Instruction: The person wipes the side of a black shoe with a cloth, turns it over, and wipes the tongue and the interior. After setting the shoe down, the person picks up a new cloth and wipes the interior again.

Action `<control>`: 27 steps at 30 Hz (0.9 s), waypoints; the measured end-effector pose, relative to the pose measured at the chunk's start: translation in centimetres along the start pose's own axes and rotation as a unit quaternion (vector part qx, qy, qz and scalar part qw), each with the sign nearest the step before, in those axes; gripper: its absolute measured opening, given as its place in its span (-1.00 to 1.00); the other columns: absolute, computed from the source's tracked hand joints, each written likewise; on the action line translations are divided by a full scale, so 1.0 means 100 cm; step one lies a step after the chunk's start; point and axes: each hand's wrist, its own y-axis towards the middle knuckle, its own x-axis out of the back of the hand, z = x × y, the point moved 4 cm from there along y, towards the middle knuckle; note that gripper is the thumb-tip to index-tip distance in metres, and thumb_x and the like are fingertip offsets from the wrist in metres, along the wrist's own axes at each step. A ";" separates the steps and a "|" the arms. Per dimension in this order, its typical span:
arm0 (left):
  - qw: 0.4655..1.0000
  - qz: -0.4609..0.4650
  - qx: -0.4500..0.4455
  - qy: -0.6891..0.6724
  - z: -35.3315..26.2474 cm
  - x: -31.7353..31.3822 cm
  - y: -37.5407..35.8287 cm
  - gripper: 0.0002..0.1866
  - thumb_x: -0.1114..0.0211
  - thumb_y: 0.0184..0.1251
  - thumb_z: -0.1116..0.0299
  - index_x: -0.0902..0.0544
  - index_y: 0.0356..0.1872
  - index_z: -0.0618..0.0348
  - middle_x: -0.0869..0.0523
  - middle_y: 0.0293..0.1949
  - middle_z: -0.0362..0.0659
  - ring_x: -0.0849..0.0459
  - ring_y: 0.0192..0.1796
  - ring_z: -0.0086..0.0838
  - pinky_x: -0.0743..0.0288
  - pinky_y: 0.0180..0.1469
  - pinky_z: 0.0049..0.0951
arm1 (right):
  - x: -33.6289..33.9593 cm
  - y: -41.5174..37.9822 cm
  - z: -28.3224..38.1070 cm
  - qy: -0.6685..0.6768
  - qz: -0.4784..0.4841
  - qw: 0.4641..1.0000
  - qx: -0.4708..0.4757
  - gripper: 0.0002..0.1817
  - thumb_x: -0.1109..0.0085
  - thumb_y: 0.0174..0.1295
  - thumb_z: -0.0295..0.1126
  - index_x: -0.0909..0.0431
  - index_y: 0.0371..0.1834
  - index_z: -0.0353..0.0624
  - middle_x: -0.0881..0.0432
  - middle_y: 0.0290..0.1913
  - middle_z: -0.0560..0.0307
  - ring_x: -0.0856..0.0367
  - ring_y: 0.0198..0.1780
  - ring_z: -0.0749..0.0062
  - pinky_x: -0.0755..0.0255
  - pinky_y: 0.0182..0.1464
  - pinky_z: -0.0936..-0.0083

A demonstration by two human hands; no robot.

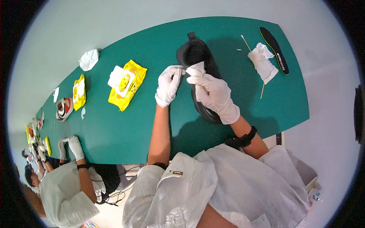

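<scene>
A black shoe (pixel 194 53) lies on the green table (pixel 129 140), its heel loop toward the far edge. Over its left side is my left hand (pixel 169 85), in a white glove, with its fingers pinched together; anything small between them is hidden. My right hand (pixel 217 95), also gloved, is above the shoe and grips a white wipe (pixel 196 69) between thumb and fingers. The fingertips of my left hand are close to the wipe's left edge. Part of the shoe is covered by my right hand and the wipe.
Right of the shoe lie a crumpled cloth (pixel 262 64), a cotton swab (pixel 245 43) and a black insole (pixel 274 49). Leftward are a yellow wipes pack (pixel 128 85), another pack (pixel 79 92), crumpled white material (pixel 89 60) and a red-grey shoe (pixel 64 109). Co-workers sit at lower left.
</scene>
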 end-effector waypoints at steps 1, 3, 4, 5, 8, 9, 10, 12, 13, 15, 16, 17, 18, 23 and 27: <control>1.000 -0.006 0.026 -0.009 -0.001 -0.001 -0.001 -0.79 -0.25 0.53 0.38 -0.76 -0.28 0.28 -0.78 -0.14 -0.04 -0.72 -0.05 -0.31 -0.56 0.08 -0.38 | 0.001 0.000 -0.001 0.004 -0.006 1.000 0.003 -0.75 -0.23 0.22 -0.51 -0.75 -0.07 0.01 -0.79 -0.04 0.06 -0.78 -0.20 0.07 -0.69 -0.19 0.35; 0.999 -0.008 0.038 -0.027 0.002 -0.002 -0.001 -0.82 -0.23 0.55 0.43 -0.74 -0.20 0.32 -0.78 -0.16 -0.09 -0.71 -0.09 -0.43 -0.56 0.04 -0.45 | 0.002 -0.001 0.000 0.007 -0.008 1.000 -0.002 -0.75 -0.23 0.22 -0.50 -0.74 -0.07 0.01 -0.79 -0.04 0.06 -0.78 -0.19 0.07 -0.69 -0.18 0.35; 0.997 -0.017 0.050 -0.047 0.004 -0.003 -0.001 -0.82 -0.23 0.56 0.44 -0.73 -0.18 0.33 -0.78 -0.18 -0.11 -0.70 -0.11 -0.47 -0.55 0.03 -0.48 | 0.002 0.000 -0.001 0.018 -0.003 1.000 -0.003 -0.76 -0.22 0.23 -0.50 -0.74 -0.07 0.01 -0.79 -0.04 0.06 -0.78 -0.19 0.07 -0.69 -0.18 0.34; 0.999 -0.001 0.022 -0.035 0.004 -0.002 -0.001 -0.84 -0.23 0.56 0.46 -0.72 -0.11 0.35 -0.77 -0.20 -0.15 -0.67 -0.14 -0.54 -0.55 0.00 -0.52 | 0.003 0.000 0.001 0.001 -0.002 1.000 0.008 -0.76 -0.22 0.24 -0.49 -0.73 -0.07 0.02 -0.79 -0.06 0.04 -0.78 -0.21 0.07 -0.68 -0.20 0.34; 0.993 -0.006 0.079 -0.085 0.004 -0.003 -0.002 -0.84 -0.25 0.56 0.44 -0.71 -0.08 0.34 -0.77 -0.19 -0.15 -0.66 -0.15 -0.54 -0.55 0.00 -0.51 | -0.002 -0.003 -0.004 0.004 0.007 1.000 -0.008 -0.76 -0.21 0.24 -0.49 -0.72 -0.07 0.02 -0.78 -0.12 0.03 -0.76 -0.25 0.07 -0.67 -0.24 0.32; 0.993 -0.007 0.082 -0.084 0.006 -0.003 -0.002 -0.84 -0.25 0.56 0.44 -0.71 -0.08 0.34 -0.77 -0.19 -0.15 -0.66 -0.15 -0.54 -0.55 0.00 -0.51 | -0.003 -0.002 -0.005 0.006 0.009 1.000 -0.010 -0.76 -0.21 0.24 -0.49 -0.72 -0.07 0.02 -0.78 -0.12 0.03 -0.76 -0.25 0.07 -0.67 -0.24 0.32; 0.992 -0.008 0.088 -0.088 0.008 -0.003 -0.002 -0.83 -0.25 0.56 0.43 -0.72 -0.09 0.34 -0.77 -0.19 -0.16 -0.66 -0.15 -0.54 -0.55 0.00 -0.51 | -0.002 -0.001 -0.004 0.011 -0.006 1.000 0.004 -0.76 -0.21 0.24 -0.49 -0.72 -0.06 0.03 -0.77 -0.17 0.03 -0.75 -0.28 0.07 -0.65 -0.27 0.31; 0.991 -0.009 0.095 -0.094 0.010 -0.004 -0.002 -0.83 -0.26 0.57 0.42 -0.72 -0.10 0.34 -0.77 -0.19 -0.17 -0.66 -0.15 -0.55 -0.55 0.00 -0.52 | -0.001 -0.002 -0.004 0.015 -0.021 1.000 0.017 -0.75 -0.21 0.24 -0.50 -0.73 -0.06 0.03 -0.76 -0.21 0.03 -0.74 -0.31 0.07 -0.63 -0.30 0.31; 0.993 -0.009 0.075 -0.091 0.008 -0.004 -0.002 -0.83 -0.26 0.56 0.43 -0.72 -0.10 0.34 -0.77 -0.19 -0.18 -0.65 -0.15 -0.56 -0.55 -0.01 -0.52 | -0.002 -0.003 -0.005 0.017 -0.016 1.000 0.012 -0.75 -0.21 0.24 -0.50 -0.73 -0.06 0.03 -0.75 -0.23 0.03 -0.73 -0.32 0.08 -0.62 -0.32 0.30; 0.995 -0.008 0.055 -0.087 0.004 -0.003 -0.002 -0.83 -0.26 0.56 0.43 -0.72 -0.10 0.34 -0.77 -0.19 -0.19 -0.65 -0.15 -0.57 -0.55 -0.01 -0.53 | -0.002 -0.004 -0.006 0.020 -0.012 1.000 0.008 -0.75 -0.21 0.24 -0.50 -0.73 -0.06 0.04 -0.74 -0.26 0.03 -0.72 -0.34 0.08 -0.60 -0.33 0.30; 0.994 -0.010 0.071 -0.082 0.002 -0.003 -0.003 -0.83 -0.26 0.56 0.43 -0.73 -0.10 0.34 -0.77 -0.19 -0.18 -0.65 -0.14 -0.57 -0.55 -0.01 -0.53 | -0.002 -0.004 -0.005 0.016 -0.006 1.000 0.003 -0.76 -0.21 0.24 -0.50 -0.73 -0.07 0.03 -0.74 -0.26 0.03 -0.72 -0.35 0.08 -0.60 -0.34 0.30; 0.993 -0.011 0.087 -0.077 0.001 -0.003 -0.002 -0.84 -0.27 0.56 0.43 -0.73 -0.10 0.34 -0.77 -0.18 -0.18 -0.65 -0.14 -0.57 -0.54 0.00 -0.54 | -0.001 -0.004 -0.005 0.011 0.000 1.000 -0.001 -0.76 -0.21 0.24 -0.50 -0.73 -0.08 0.03 -0.74 -0.27 0.03 -0.72 -0.35 0.08 -0.59 -0.34 0.30; 0.993 -0.011 0.088 -0.077 0.001 -0.003 -0.002 -0.84 -0.27 0.56 0.43 -0.73 -0.10 0.34 -0.77 -0.18 -0.18 -0.65 -0.14 -0.57 -0.54 0.00 -0.54 | -0.002 -0.004 -0.006 0.011 0.000 1.000 -0.001 -0.76 -0.21 0.24 -0.50 -0.73 -0.08 0.03 -0.74 -0.27 0.03 -0.72 -0.35 0.08 -0.59 -0.34 0.30; 0.993 -0.006 0.081 -0.084 0.000 -0.003 -0.002 -0.83 -0.26 0.56 0.43 -0.74 -0.14 0.34 -0.77 -0.16 -0.14 -0.66 -0.11 -0.54 -0.54 0.02 -0.51 | 0.000 -0.002 -0.003 0.023 -0.017 1.000 0.012 -0.68 -0.19 0.23 -0.57 -0.77 -0.01 0.02 -0.69 -0.34 0.02 -0.64 -0.48 0.20 -0.49 -0.42 0.44; 0.999 -0.009 0.039 -0.031 0.004 0.000 -0.002 -0.83 -0.26 0.54 0.42 -0.74 -0.21 0.32 -0.78 -0.16 -0.09 -0.68 -0.11 -0.46 -0.55 0.03 -0.46 | -0.002 -0.002 -0.004 0.032 -0.021 0.999 0.015 -0.68 -0.18 0.23 -0.56 -0.77 -0.03 0.03 -0.67 -0.35 0.02 -0.63 -0.48 0.21 -0.49 -0.42 0.43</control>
